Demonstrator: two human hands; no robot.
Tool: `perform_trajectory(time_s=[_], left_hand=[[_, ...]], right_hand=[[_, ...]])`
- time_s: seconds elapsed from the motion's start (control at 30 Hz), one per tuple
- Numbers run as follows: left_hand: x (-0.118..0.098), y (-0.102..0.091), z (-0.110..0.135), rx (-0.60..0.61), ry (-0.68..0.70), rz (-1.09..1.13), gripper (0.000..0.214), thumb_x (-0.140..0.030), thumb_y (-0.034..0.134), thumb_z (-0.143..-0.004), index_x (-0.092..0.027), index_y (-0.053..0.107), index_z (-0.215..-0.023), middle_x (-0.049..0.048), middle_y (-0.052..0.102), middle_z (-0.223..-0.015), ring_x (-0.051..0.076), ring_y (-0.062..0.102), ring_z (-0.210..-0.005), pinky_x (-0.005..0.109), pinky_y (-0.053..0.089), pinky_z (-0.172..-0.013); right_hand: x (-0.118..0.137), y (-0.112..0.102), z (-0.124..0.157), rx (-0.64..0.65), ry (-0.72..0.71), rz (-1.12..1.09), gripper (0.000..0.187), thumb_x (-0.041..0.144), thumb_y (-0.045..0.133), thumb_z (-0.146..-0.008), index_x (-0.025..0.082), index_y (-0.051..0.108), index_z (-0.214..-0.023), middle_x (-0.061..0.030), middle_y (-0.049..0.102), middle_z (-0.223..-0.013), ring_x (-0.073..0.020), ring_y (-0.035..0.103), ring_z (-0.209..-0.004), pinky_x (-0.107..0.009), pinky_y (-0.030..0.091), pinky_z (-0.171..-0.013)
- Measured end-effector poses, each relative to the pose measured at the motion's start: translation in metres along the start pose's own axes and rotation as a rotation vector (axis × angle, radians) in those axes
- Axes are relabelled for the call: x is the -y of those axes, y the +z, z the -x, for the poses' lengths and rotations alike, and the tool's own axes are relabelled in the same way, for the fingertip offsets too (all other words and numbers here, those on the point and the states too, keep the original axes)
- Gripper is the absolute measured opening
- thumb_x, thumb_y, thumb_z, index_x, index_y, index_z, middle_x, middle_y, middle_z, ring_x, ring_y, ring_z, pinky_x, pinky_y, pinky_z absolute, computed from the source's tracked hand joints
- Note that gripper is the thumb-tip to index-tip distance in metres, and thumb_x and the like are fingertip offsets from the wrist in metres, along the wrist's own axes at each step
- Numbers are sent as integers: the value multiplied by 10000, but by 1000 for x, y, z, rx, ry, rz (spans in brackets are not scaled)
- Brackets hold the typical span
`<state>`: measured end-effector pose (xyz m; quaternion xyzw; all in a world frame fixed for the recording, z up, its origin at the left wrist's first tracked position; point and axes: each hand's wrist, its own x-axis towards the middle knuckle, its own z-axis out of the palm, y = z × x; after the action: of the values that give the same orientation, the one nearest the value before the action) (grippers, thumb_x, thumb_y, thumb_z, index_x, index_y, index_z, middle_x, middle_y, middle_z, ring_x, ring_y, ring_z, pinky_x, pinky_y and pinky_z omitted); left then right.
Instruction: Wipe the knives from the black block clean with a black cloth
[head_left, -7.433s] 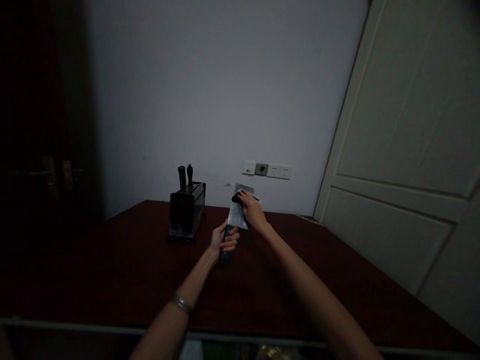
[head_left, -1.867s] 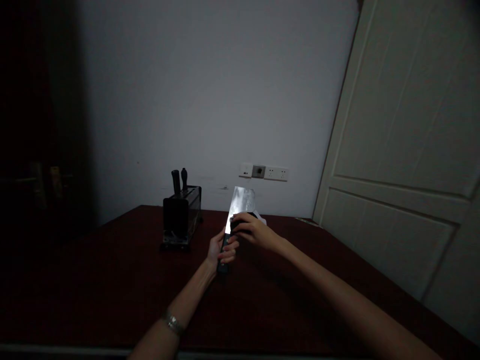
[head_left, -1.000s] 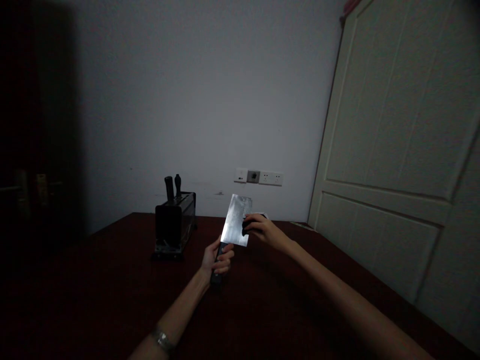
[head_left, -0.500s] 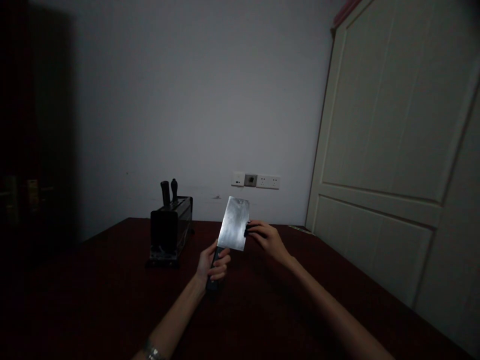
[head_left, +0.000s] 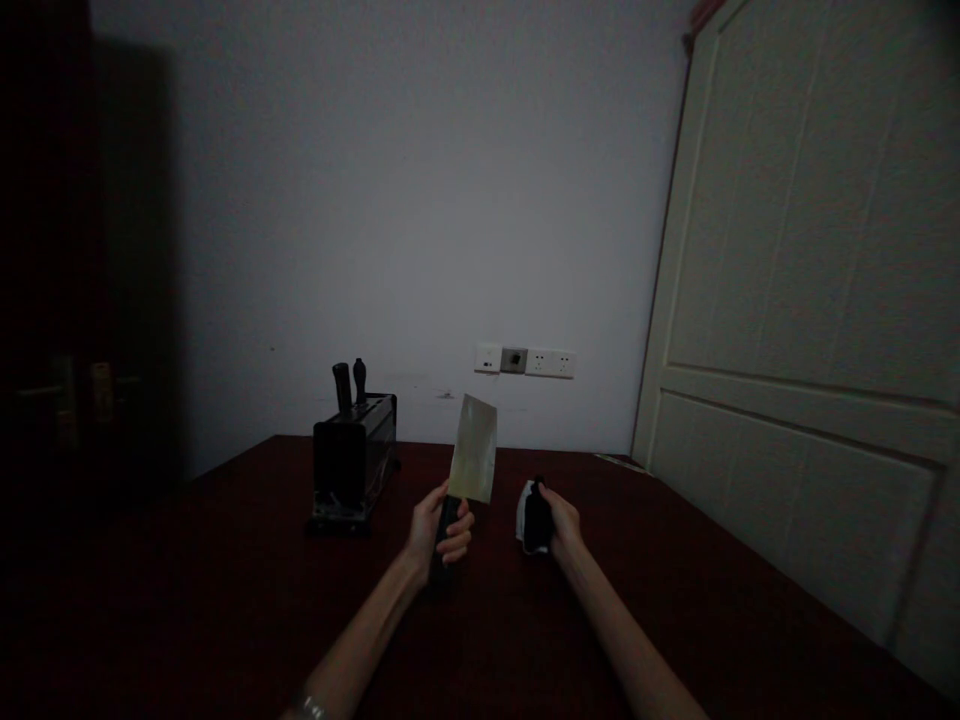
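My left hand (head_left: pixel 441 530) is wrapped round the black handle of a cleaver (head_left: pixel 475 450). The broad metal blade points up and leans a little to the right. To the right of the blade and apart from it, my right hand (head_left: pixel 562 518) grips a dark cloth (head_left: pixel 537 520) with a white side showing along its left edge. The cloth hangs bunched from the fingers, and its exact folds are hard to make out in the dim light. Both hands are above the dark red table (head_left: pixel 495 630).
On the table at left stands a black knife block (head_left: pixel 352 460) with two dark handles (head_left: pixel 350 385) sticking up. Sockets and a switch plate (head_left: pixel 525 361) are on the wall behind. Pale panelled doors (head_left: pixel 802 400) close off the right side.
My right hand has drawn back from the blade's right edge, down and towards me, and the cloth is now in plain sight. The blade has turned slightly and reflects less light.
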<state>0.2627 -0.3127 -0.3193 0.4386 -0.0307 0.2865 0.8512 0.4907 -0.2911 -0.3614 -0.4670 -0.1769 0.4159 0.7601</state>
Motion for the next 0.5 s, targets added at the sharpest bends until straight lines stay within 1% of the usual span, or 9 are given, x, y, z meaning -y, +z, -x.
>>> perform_trajectory(time_s=[0.17,0.3,0.37,0.5], left_hand=[[10,0,-4,-255,-47,-130,452,-550,350,-803,-155,471,-619,-63,318,-399,44,228,-242,163,212,-241],[19,2,-7,-436,4,-305,479,-595,377,-774,-159,483,-607,-68,322,-369,48,251,-232,163,199,-240],[21,3,-8,-490,56,-383,479,-602,411,-756,-155,494,-605,-66,340,-367,51,265,-228,166,201,-236],[20,8,-8,-546,136,-476,482,-606,460,-730,-147,504,-594,-61,362,-369,53,284,-226,171,204,-229]], right_hand=[[-2,-9,-3,29,44,39,354,320,799,-423,144,638,-685,-10,645,-519,-184,585,-471,-298,457,-469],[-2,-9,2,75,53,47,287,285,792,-439,147,634,-634,-13,646,-519,-169,581,-475,-277,451,-478],[-2,-7,6,99,54,52,268,278,788,-448,146,638,-625,-15,649,-524,-166,584,-487,-270,450,-485],[-3,-5,13,154,64,82,259,293,780,-473,141,650,-637,-18,653,-534,-164,585,-491,-265,442,-482]])
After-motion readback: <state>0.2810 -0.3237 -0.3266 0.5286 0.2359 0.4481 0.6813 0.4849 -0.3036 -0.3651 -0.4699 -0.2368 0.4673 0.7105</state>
